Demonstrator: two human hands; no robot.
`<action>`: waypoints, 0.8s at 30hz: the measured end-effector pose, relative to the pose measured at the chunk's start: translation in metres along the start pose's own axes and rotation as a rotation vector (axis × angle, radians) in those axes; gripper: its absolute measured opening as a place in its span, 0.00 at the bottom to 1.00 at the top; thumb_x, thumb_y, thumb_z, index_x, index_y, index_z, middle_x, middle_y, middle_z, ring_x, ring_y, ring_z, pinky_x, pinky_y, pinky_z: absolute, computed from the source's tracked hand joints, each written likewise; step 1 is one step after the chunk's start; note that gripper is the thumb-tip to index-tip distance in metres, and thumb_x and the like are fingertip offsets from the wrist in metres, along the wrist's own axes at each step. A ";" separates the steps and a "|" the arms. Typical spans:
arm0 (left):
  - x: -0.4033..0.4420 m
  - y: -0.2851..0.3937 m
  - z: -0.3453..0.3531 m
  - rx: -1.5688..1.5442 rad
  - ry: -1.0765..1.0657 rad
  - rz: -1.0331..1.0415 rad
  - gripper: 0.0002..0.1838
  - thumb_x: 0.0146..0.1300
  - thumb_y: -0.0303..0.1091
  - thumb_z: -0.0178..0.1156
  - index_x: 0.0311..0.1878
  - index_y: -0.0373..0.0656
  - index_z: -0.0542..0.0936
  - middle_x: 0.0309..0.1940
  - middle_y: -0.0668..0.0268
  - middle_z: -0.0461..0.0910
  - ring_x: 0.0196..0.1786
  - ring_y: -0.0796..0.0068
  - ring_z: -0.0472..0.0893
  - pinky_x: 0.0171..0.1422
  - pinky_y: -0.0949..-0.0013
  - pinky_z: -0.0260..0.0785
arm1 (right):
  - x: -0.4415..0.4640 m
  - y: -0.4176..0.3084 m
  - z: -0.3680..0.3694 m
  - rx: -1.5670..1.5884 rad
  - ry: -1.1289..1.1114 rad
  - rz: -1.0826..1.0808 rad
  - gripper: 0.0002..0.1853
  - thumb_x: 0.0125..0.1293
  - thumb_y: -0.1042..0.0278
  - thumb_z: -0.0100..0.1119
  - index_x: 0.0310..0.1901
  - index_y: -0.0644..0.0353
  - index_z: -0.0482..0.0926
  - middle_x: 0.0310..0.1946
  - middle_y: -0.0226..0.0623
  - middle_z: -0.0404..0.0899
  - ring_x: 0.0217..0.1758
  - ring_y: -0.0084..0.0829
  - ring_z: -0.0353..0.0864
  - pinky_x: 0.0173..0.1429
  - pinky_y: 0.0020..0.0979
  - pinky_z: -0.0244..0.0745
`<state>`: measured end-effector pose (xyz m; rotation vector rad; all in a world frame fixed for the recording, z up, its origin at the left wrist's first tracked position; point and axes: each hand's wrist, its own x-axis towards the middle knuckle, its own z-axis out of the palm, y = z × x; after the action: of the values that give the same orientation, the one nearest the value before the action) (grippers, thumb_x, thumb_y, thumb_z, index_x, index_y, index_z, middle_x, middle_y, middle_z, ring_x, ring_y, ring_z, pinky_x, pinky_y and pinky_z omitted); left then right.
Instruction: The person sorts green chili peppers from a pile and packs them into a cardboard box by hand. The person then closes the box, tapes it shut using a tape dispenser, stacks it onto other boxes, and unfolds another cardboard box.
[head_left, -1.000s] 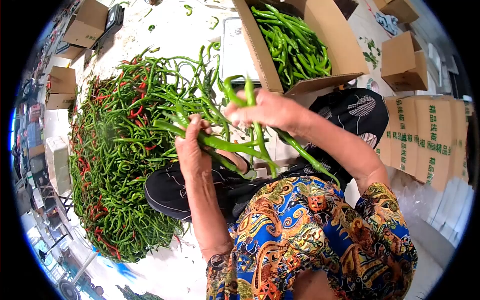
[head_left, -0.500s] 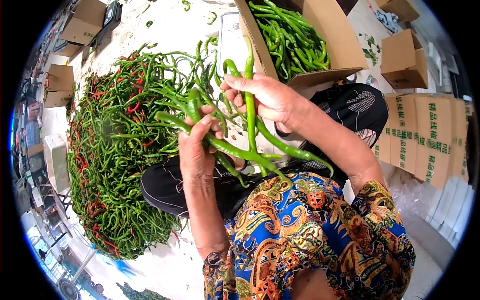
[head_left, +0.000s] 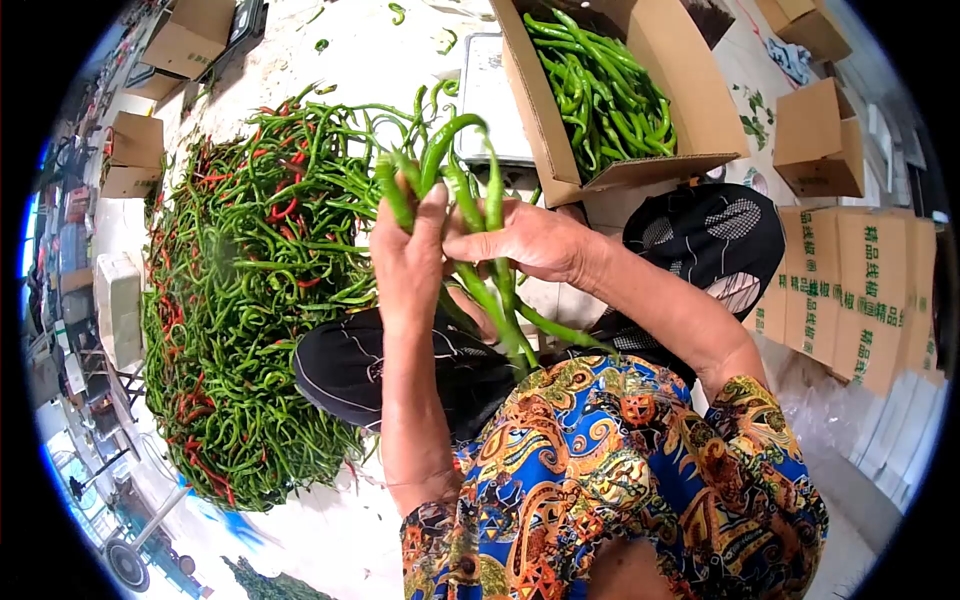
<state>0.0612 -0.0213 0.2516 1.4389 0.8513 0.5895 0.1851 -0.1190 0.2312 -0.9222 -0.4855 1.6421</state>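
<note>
My left hand (head_left: pixel 411 245) is wrapped round green peppers, with thick ends sticking up above the fingers. Right beside it, my right hand (head_left: pixel 520 240) grips more long green peppers (head_left: pixel 494 190), whose lower ends hang below both hands toward my shirt. The two hands meet at the fingers. Left of them spreads a large heap of green peppers (head_left: pixel 260 330) with red ones mixed in. An open cardboard box (head_left: pixel 700 100) at the upper right holds long green peppers (head_left: pixel 600 95).
A white flat tray (head_left: pixel 483 100) lies left of the box. Flattened printed cartons (head_left: pixel 850 290) stand at the right. A small open carton (head_left: pixel 818 140) is above them, and other cartons (head_left: pixel 188 38) stand at the upper left. My crossed legs (head_left: pixel 700 230) are under my arms.
My hands have come together. The peppers in my left hand, tilted across before, now point more upright, and their lower ends lie closer to those in my right hand.
</note>
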 end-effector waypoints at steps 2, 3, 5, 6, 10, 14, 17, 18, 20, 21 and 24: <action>0.007 -0.021 -0.002 0.138 0.036 0.142 0.13 0.69 0.34 0.59 0.52 0.37 0.78 0.35 0.66 0.80 0.35 0.80 0.77 0.38 0.73 0.71 | 0.001 0.005 -0.001 0.003 0.038 -0.017 0.06 0.61 0.75 0.64 0.40 0.57 0.80 0.33 0.26 0.79 0.31 0.19 0.75 0.33 0.22 0.69; 0.005 -0.013 -0.001 0.057 -0.030 -0.004 0.14 0.68 0.33 0.59 0.53 0.37 0.78 0.35 0.65 0.81 0.35 0.80 0.77 0.37 0.73 0.72 | 0.004 0.010 -0.001 -0.049 0.109 -0.011 0.08 0.60 0.78 0.63 0.42 0.58 0.80 0.33 0.27 0.79 0.31 0.20 0.77 0.32 0.22 0.71; -0.001 0.005 0.002 -0.008 -0.041 -0.163 0.17 0.67 0.31 0.59 0.58 0.36 0.78 0.39 0.61 0.82 0.40 0.78 0.80 0.44 0.73 0.74 | 0.001 0.005 0.003 -0.150 0.140 -0.123 0.11 0.60 0.79 0.63 0.44 0.58 0.77 0.35 0.29 0.80 0.33 0.21 0.78 0.33 0.23 0.74; 0.000 -0.005 0.002 0.058 0.061 -0.020 0.17 0.67 0.31 0.58 0.57 0.35 0.77 0.39 0.60 0.82 0.42 0.77 0.80 0.46 0.73 0.74 | 0.002 0.008 -0.003 -0.114 0.158 -0.087 0.12 0.61 0.79 0.61 0.46 0.57 0.74 0.36 0.30 0.79 0.35 0.22 0.79 0.37 0.24 0.76; -0.018 0.002 0.005 0.203 0.133 0.051 0.14 0.65 0.28 0.62 0.52 0.33 0.79 0.42 0.63 0.82 0.40 0.78 0.78 0.45 0.73 0.72 | 0.005 0.015 -0.010 -0.135 0.224 -0.227 0.14 0.63 0.77 0.58 0.49 0.55 0.71 0.37 0.29 0.76 0.40 0.21 0.77 0.45 0.28 0.75; -0.030 -0.007 0.027 0.307 0.067 0.212 0.12 0.59 0.28 0.67 0.45 0.35 0.81 0.34 0.64 0.80 0.33 0.75 0.76 0.38 0.72 0.69 | 0.014 0.033 -0.008 -0.204 0.070 -0.417 0.15 0.67 0.63 0.59 0.52 0.55 0.71 0.44 0.32 0.77 0.49 0.30 0.77 0.59 0.35 0.72; -0.027 -0.003 0.027 0.330 0.062 0.209 0.10 0.62 0.29 0.64 0.45 0.34 0.80 0.34 0.61 0.80 0.35 0.70 0.79 0.42 0.69 0.71 | 0.015 0.031 -0.011 -0.121 0.079 -0.275 0.23 0.64 0.61 0.62 0.58 0.55 0.71 0.46 0.35 0.78 0.51 0.29 0.77 0.62 0.37 0.71; -0.027 0.002 0.028 0.176 0.075 0.130 0.09 0.64 0.29 0.61 0.44 0.34 0.80 0.35 0.62 0.80 0.36 0.72 0.78 0.43 0.70 0.70 | 0.004 0.015 -0.011 -0.866 0.256 -0.399 0.26 0.61 0.66 0.67 0.60 0.55 0.71 0.47 0.35 0.78 0.52 0.26 0.77 0.62 0.36 0.71; -0.024 0.007 0.022 -0.095 0.070 0.038 0.07 0.69 0.29 0.55 0.41 0.36 0.79 0.38 0.64 0.81 0.40 0.74 0.78 0.49 0.71 0.69 | -0.003 -0.014 -0.011 -0.601 0.084 -0.234 0.28 0.54 0.69 0.73 0.57 0.59 0.72 0.49 0.34 0.77 0.53 0.27 0.77 0.60 0.33 0.73; -0.024 0.012 0.020 -0.269 0.064 0.038 0.07 0.71 0.30 0.53 0.44 0.37 0.76 0.38 0.61 0.81 0.42 0.71 0.78 0.52 0.69 0.71 | -0.007 -0.025 -0.008 -0.385 0.000 -0.162 0.28 0.54 0.70 0.73 0.56 0.60 0.72 0.49 0.33 0.76 0.52 0.27 0.77 0.58 0.32 0.73; -0.026 0.022 0.013 -0.639 0.010 0.083 0.11 0.73 0.37 0.53 0.49 0.39 0.72 0.36 0.60 0.79 0.41 0.66 0.79 0.51 0.65 0.73 | -0.024 -0.054 0.009 -0.093 0.003 -0.162 0.15 0.61 0.65 0.70 0.46 0.59 0.78 0.38 0.25 0.77 0.41 0.18 0.75 0.46 0.24 0.71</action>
<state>0.0593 -0.0482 0.2765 0.8888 0.5376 0.8413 0.2130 -0.1250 0.2840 -0.9287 -0.6225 1.4818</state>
